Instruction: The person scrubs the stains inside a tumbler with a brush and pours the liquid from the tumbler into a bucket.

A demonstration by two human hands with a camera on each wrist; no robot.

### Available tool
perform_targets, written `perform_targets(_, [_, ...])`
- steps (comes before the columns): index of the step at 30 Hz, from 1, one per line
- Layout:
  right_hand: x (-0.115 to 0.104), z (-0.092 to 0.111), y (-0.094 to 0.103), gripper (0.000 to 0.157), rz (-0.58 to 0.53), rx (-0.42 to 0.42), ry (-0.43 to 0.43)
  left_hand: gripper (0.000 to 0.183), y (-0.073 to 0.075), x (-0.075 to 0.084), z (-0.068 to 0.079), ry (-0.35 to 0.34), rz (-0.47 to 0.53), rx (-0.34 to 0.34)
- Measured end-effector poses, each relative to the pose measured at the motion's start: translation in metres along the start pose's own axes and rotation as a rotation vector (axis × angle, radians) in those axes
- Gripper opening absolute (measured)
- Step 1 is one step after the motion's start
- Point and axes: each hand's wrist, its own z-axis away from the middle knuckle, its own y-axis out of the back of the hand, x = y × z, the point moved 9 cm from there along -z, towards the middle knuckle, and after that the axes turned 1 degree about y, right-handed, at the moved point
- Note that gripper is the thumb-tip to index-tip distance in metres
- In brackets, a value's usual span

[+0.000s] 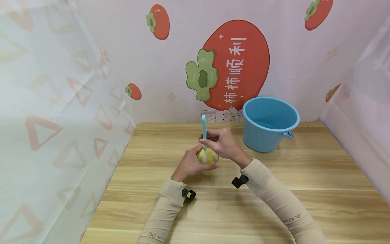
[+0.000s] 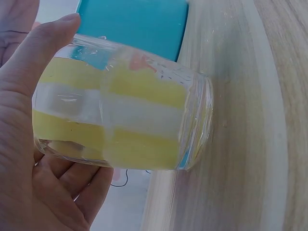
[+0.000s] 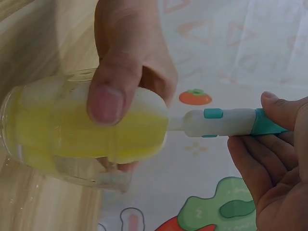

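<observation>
Inside the glass [image 2: 122,108] the left hand [image 1: 189,165] grips, the sponge brush [image 3: 147,127] seems upright, the right hand [image 1: 226,144] pinching its handle [image 1: 204,127] above.

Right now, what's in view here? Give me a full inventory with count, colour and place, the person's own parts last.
Cup: 1, clear, in the left hand
Sponge brush: 1, yellow-and-white head, white-and-teal handle; head inside the cup
Bucket: 1, blue, back of the table, right of the hands
Table: 1, light wood-grain, beneath the work
Backdrop: 1, whitish with red persimmon prints, behind the table
Triangle-printed sheet: 1, white with reddish triangles, at left
Wrist cameras: 2, black, one per wrist
Sleeves: 2, beige, on the forearms
Hands: 2, bare; left around the cup, right hand pinching the brush handle
</observation>
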Motion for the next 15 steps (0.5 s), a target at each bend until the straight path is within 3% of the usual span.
perform_targets(15, [-0.059,-0.015,0.031,0.013,0.019,0.011,0.118,0.052,0.001,0.002,0.000,-0.065,-0.024,0.002])
